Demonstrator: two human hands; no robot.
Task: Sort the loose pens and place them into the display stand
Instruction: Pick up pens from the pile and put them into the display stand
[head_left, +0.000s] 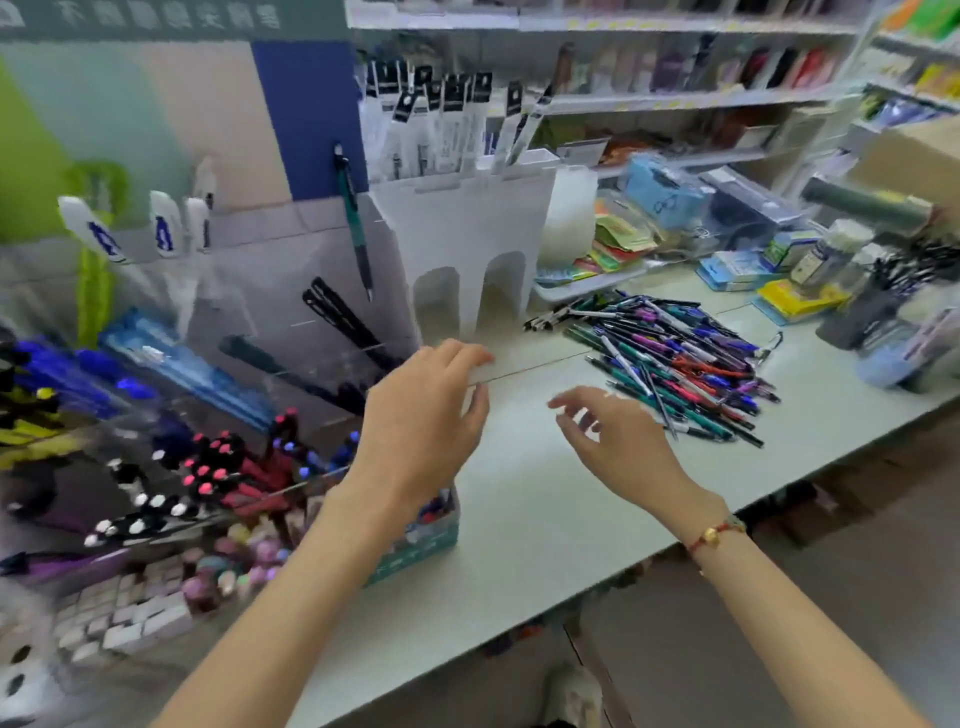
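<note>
— Grip status? Both empty: left hand (423, 415) and right hand (621, 441) hover slack-fingered over the counter (545, 519), holding nothing.

— Stock location? Loose pens (675, 358), mixed heap, centre right; clear display stand (249, 364), centre left, part-filled. Hands sit between, likely poised for picking.

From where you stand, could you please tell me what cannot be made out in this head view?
- Pile of loose pens: individual pens too small and tangled to count.
- Display stand on the left: blurred by motion, compartment edges unclear.
- Small box: mostly hidden behind the left hand and its forearm.
- Sign lettering at the top: cut off and smeared.
- Right hand: fingertips blurred.
</note>
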